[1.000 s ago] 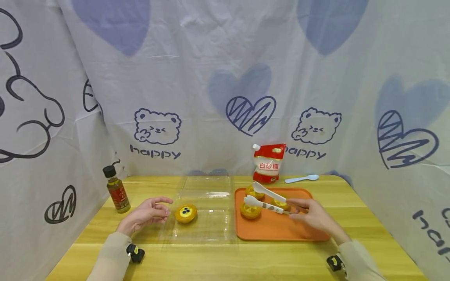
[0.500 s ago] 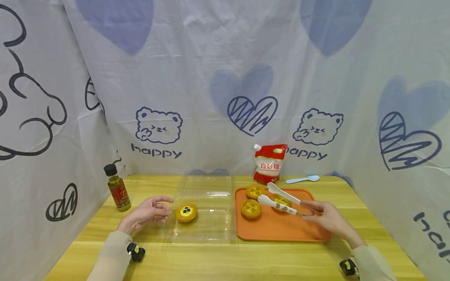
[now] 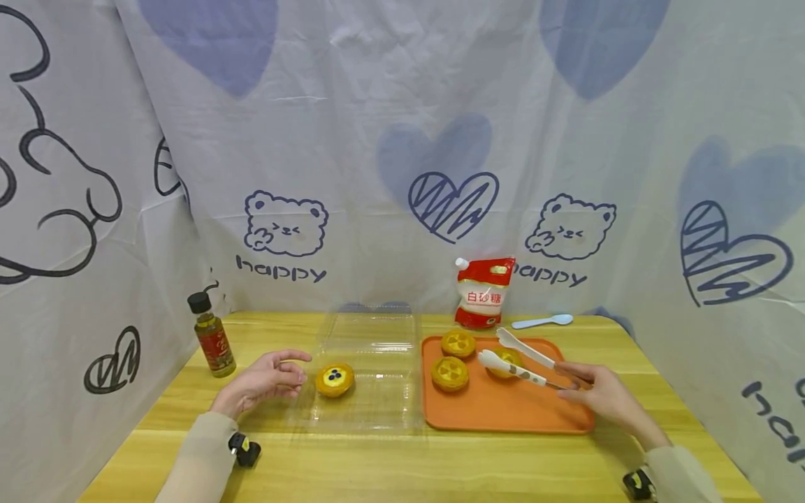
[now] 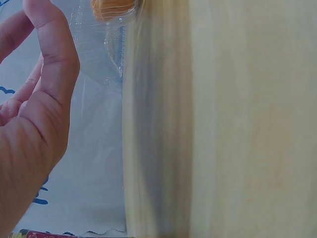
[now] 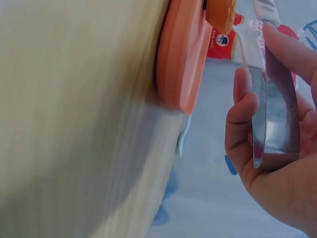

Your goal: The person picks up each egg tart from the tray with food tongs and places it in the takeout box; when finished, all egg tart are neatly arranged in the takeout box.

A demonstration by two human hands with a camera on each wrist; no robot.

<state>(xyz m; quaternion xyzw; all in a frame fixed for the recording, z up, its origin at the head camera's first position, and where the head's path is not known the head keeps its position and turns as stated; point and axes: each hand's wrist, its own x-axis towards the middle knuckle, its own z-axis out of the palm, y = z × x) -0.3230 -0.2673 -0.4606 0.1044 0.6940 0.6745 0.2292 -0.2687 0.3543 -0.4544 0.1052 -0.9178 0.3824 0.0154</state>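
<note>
My right hand [image 3: 600,395] grips a pair of tongs [image 3: 522,376] with white tips and a metal body [image 5: 280,119]. Their tips are spread apart, with nothing pinched, over the rightmost egg tart [image 3: 505,363] on the orange tray [image 3: 503,416]. Two other egg tarts [image 3: 449,374] sit at the tray's left side. To the left lies a clear plastic box [image 3: 383,405] with its lid folded back. In its left part is a tart topped with dark berries [image 3: 335,381]. My left hand [image 3: 267,381] is held beside the box's left edge, fingers loosely bent and holding nothing.
A bottle with a black cap [image 3: 214,339] stands at the table's left. Behind the tray stand a red and white pouch [image 3: 483,293] and a pale blue spoon [image 3: 542,321]. Printed cloth [image 3: 352,161] hangs around the back and sides of the wooden table [image 3: 352,471].
My right hand has moved to the right with the tongs, whose tips went from over the left tarts to over the rightmost one. The left hand stays in place.
</note>
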